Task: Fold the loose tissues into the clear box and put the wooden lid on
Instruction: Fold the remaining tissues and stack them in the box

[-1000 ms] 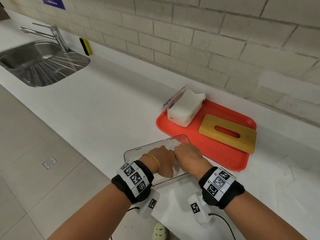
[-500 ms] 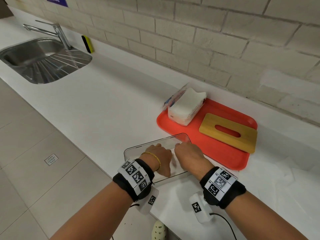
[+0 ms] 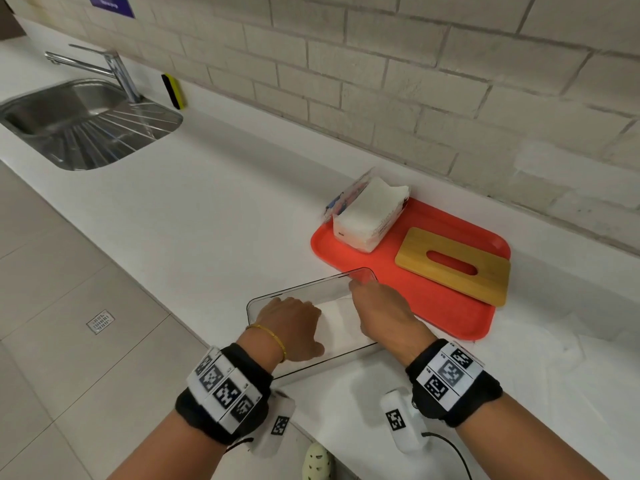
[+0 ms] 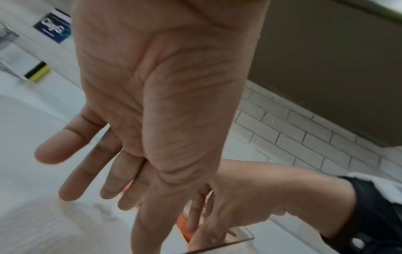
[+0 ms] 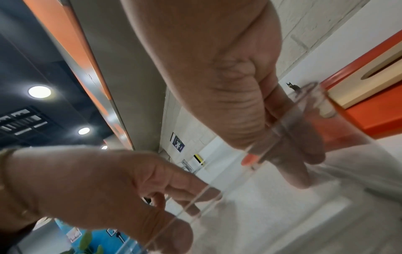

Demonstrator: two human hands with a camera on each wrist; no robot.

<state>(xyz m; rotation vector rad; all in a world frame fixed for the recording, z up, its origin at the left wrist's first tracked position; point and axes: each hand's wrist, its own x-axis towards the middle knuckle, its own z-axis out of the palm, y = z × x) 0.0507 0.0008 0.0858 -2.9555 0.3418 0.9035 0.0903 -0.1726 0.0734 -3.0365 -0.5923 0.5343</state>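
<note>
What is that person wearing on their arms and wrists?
Both forearms are bare, no sleeves. Each wrist has a black band carrying white blocks printed with black square codes. A small white tagged camera with a black cable hangs under the right wrist. A thin gold bangle circles the left.

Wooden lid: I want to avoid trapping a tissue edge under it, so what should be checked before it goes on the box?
1. Tissues lie flat inside the clear box: cannot tell, the hands cover most of them.
2. Both hands out of the box: not ok; left hand and right hand press down inside it.
3. Box rim free of tissue: ok on the far rim; near rim cannot tell.
4. Wooden lid within reach, nothing on it: ok, it lies flat on the red tray.
5. Remaining tissues loaded: not ok; a stack sits in the open pack.
</note>
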